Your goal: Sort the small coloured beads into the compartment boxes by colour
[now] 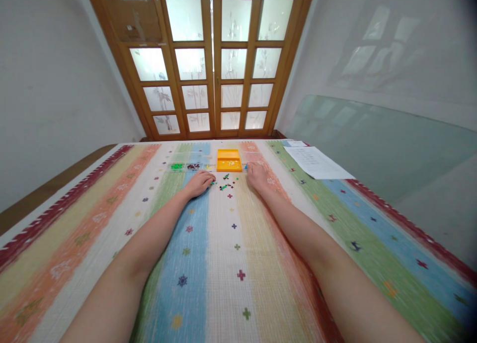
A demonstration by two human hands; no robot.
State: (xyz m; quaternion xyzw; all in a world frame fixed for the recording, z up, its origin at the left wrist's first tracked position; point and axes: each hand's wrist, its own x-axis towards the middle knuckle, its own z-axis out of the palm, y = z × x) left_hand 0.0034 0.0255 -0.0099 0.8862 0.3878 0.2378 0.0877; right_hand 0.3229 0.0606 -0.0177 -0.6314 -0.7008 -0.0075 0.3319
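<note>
Both my arms stretch far forward over a striped cloth [231,263]. My left hand [199,183] rests on the cloth with fingers curled, beside a small scatter of tiny coloured beads [226,183]. My right hand [257,175] lies on the other side of the scatter, close to an orange plastic box [228,160]. Its fingers look bent down onto the cloth. The hands are small and far off, so I cannot make out whether either pinches a bead.
Left of the orange box stand small clear compartments with green beads [176,167] and dark beads [193,166]. A white printed sheet [316,162] lies at the far right. Wooden glazed doors [212,59] close the back. A glass pane [372,139] leans on the right wall.
</note>
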